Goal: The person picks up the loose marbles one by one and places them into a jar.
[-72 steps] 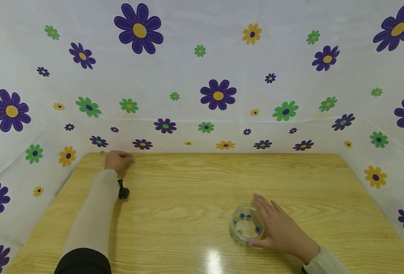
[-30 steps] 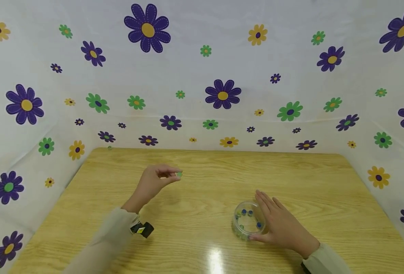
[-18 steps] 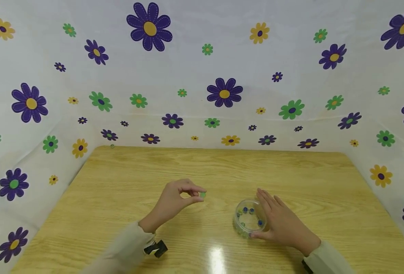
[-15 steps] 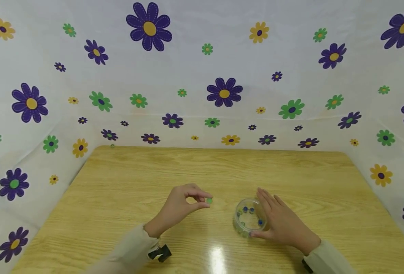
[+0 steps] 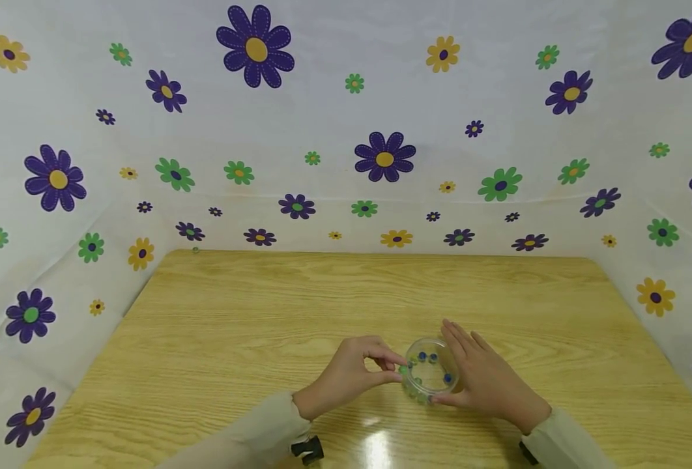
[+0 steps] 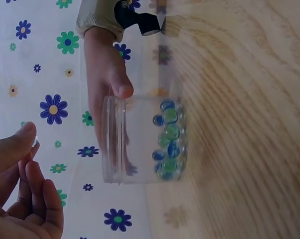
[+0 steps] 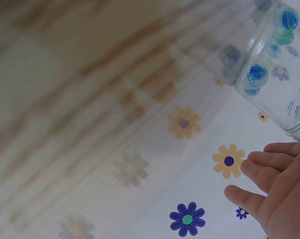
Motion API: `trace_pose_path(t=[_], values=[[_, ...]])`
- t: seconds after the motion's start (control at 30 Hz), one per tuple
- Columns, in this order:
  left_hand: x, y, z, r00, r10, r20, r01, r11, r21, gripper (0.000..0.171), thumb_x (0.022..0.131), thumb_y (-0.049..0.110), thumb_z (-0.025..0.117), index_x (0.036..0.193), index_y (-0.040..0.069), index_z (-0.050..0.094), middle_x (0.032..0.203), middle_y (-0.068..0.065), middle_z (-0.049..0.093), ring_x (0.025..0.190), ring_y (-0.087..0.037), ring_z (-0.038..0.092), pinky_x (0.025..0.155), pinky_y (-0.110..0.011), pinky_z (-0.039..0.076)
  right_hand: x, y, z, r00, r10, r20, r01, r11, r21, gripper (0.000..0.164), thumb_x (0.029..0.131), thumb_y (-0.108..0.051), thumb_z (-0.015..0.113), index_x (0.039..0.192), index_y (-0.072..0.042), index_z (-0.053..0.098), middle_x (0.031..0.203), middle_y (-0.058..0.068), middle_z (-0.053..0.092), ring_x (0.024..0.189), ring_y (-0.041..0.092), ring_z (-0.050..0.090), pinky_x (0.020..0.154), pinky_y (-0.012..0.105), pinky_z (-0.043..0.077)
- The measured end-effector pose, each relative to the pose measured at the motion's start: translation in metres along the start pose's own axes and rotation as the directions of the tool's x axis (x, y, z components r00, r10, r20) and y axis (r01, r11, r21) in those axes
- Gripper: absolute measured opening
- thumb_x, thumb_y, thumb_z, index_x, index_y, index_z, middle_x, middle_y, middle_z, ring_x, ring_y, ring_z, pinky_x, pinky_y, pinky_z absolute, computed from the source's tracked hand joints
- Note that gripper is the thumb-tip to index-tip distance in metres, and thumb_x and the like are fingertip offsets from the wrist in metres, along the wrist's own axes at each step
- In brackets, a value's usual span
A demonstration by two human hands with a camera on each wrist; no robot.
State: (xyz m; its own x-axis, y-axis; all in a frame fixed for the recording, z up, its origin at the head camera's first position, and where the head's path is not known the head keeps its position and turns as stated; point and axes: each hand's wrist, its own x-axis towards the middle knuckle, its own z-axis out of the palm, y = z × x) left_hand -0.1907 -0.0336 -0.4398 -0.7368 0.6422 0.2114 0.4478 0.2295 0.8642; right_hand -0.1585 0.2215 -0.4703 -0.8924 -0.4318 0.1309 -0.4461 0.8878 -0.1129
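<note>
My left hand (image 5: 354, 371) pinches a green marble (image 5: 403, 369) between thumb and fingertips, right beside the left rim of a clear round jar (image 6: 140, 149). In the left wrist view only a glint of that marble shows behind the thumb. Blue and green marbles (image 6: 170, 132) lie on the bottom of the jar, which stands upright on the table without a lid. Against the jar's right side rests my right hand (image 5: 489, 381), its fingers straight along the far side and its thumb at the near rim.
A single small marble (image 5: 196, 250) sits at the table's far left corner. The wooden table (image 5: 299, 293) is bounded at the back and sides by a white cloth (image 5: 299, 117) printed with flowers. Dark straps with small devices are on both wrists.
From the far left of the table, my left hand has carried the green marble right and nearer, up to the jar. My right hand and the jar have stayed in place.
</note>
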Motion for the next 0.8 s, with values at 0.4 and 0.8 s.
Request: trace_pose_path(t=[0.4, 0.8], values=[[0.031, -0.005, 0.016, 0.999, 0.034, 0.009, -0.034, 0.999, 0.010, 0.023, 0.079, 0.018, 0.074, 0.101, 0.009, 0.074, 0.082, -0.004, 0.067, 0.074, 0.000, 0.057, 0.075, -0.023, 0.053, 0.000, 0.003, 0.001, 1.000, -0.020, -0.007, 0.020, 1.000, -0.013, 0.109, 0.074, -0.071, 0.060, 0.144, 0.007, 0.028, 0.150, 0.024, 0.029, 0.136, 0.038, 0.035, 0.104, 0.056, 0.036], [0.053, -0.013, 0.020, 0.999, -0.032, 0.029, 0.032, 0.999, -0.008, 0.022, 0.079, 0.017, 0.074, 0.101, 0.010, 0.074, 0.082, -0.004, 0.067, 0.072, -0.001, 0.057, 0.072, -0.017, 0.050, 0.000, 0.001, 0.000, 1.000, -0.014, -0.002, 0.014, 1.000, -0.001, 0.110, 0.074, -0.073, 0.057, 0.144, 0.007, 0.027, 0.151, 0.023, 0.028, 0.136, 0.038, 0.036, 0.103, 0.056, 0.036]])
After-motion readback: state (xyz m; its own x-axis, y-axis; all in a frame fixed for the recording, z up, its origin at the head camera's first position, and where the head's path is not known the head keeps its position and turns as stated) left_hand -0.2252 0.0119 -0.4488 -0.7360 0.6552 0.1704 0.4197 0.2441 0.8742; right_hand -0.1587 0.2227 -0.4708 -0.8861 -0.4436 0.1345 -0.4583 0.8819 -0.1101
